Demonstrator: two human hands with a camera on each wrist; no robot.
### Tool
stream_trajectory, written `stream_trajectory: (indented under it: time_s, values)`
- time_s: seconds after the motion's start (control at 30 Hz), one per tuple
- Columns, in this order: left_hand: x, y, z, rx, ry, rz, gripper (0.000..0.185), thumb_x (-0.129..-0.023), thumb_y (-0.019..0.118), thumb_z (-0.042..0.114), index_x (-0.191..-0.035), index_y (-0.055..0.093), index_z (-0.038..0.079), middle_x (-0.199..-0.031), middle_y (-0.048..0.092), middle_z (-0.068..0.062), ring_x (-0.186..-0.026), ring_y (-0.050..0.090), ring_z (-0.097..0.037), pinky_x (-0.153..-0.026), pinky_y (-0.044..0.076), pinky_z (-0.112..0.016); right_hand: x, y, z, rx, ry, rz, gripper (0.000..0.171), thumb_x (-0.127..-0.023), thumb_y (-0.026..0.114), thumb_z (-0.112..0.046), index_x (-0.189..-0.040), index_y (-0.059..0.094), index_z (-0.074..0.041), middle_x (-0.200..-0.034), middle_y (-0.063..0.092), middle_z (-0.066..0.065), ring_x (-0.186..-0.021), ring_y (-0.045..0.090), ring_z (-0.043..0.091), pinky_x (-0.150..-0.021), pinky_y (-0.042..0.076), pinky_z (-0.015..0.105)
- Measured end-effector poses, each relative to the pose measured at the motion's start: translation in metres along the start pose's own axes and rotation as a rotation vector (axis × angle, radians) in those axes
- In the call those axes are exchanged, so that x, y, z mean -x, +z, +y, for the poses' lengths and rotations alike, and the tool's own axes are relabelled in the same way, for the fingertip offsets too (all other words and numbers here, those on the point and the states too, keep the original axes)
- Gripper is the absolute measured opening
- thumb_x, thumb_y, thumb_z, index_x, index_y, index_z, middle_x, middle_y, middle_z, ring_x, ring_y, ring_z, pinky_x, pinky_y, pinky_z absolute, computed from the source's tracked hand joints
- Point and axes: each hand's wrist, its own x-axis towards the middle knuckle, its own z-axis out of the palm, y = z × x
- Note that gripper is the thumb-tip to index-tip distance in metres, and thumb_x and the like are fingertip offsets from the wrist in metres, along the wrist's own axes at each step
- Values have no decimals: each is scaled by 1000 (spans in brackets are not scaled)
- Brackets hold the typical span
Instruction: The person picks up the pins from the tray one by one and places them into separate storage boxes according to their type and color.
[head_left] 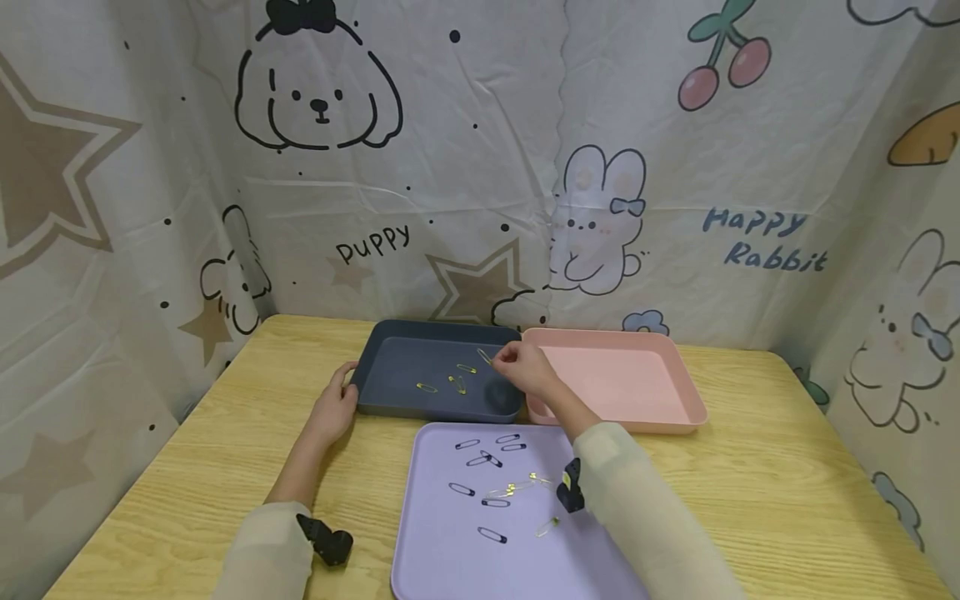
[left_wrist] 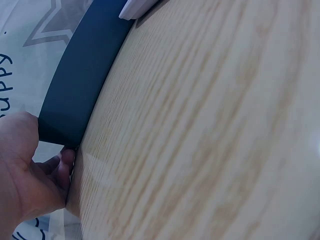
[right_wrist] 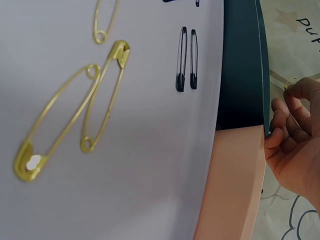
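Observation:
My right hand (head_left: 527, 367) pinches a gold safety pin (head_left: 484, 357) between thumb and fingertips, above the right end of the dark blue-grey tray (head_left: 438, 412). In the right wrist view that pin (right_wrist: 288, 85) shows only in part. Several gold safety pins (head_left: 427, 387) lie inside the dark tray. My left hand (head_left: 335, 407) holds this tray at its left end; in the left wrist view, the thumb lies against the tray wall (left_wrist: 75, 90) and the fingers curl by its lower edge. On the lilac tray (head_left: 420, 533) lie black safety pins (head_left: 492, 535) and gold safety pins (right_wrist: 55, 125).
A pink tray (head_left: 615, 375) stands right of the dark one, under my right forearm. The lilac tray is in front of both, nearest to me. All sit on a wood-grain table (head_left: 787, 483). A printed curtain (head_left: 465, 167) hangs behind and at the sides.

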Motion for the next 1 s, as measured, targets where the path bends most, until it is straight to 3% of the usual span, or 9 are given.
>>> stream_trajectory:
  time_s: [0.4, 0.83, 1.0]
  values:
    - [-2, 2, -1, 0, 12, 13, 48, -100, 26, 17, -147, 21, 12, -67, 40, -2, -58, 39, -15, -57, 34, -29, -3, 6, 0, 54, -50, -14, 12, -84, 62, -16, -86, 67, -6, -81, 64, 5, -71, 52, 14, -64, 43, 24]
    - [-1, 2, -2, -4, 7, 22, 48, -100, 26, 17, -147, 22, 12, -67, 39, -1, -57, 38, -15, -56, 34, -29, -2, 17, -2, 350, -103, -98, 11, -87, 61, -25, -85, 65, -14, -78, 61, -2, -68, 52, 12, -63, 43, 26]
    - [0, 2, -1, -6, 9, 18, 48, -100, 26, 16, -147, 22, 12, -67, 39, -1, -57, 38, -15, -56, 33, -29, -2, 20, -2, 386, -124, -90, 11, -88, 61, -24, -86, 64, -15, -77, 60, -3, -67, 51, 11, -62, 42, 26]
